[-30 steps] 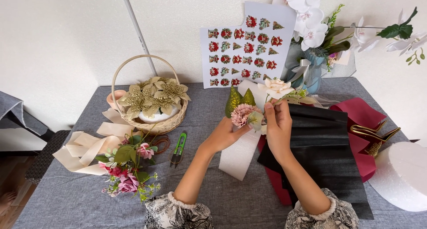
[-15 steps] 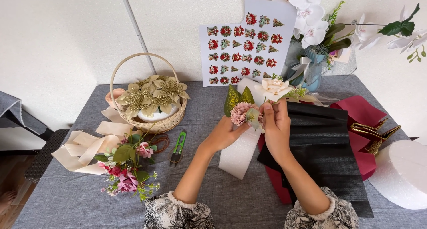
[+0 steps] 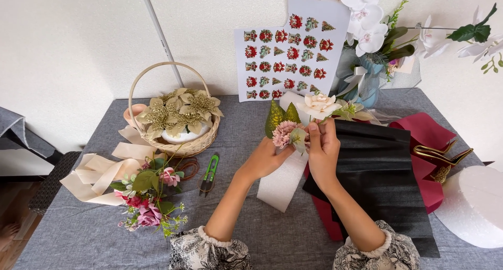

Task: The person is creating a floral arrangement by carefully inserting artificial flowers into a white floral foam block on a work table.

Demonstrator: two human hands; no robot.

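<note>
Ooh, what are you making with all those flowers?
A person's left hand and right hand together hold a small bunch of artificial flowers: a pink bloom, a cream rose and glittery green leaves. They hold it over a grey cloth-covered table, above black wrapping sheets. A wicker basket of gold flowers, green snips and a cream ribbon lie to the left.

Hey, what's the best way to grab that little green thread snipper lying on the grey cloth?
Take the green snipper by its looped green handle end, which lies farther from you, coming straight down from above. It lies flat on the grey tablecloth with its narrow tips toward you, probably sharp. Nothing crowds it, and the left hand is the nearer one.
</note>
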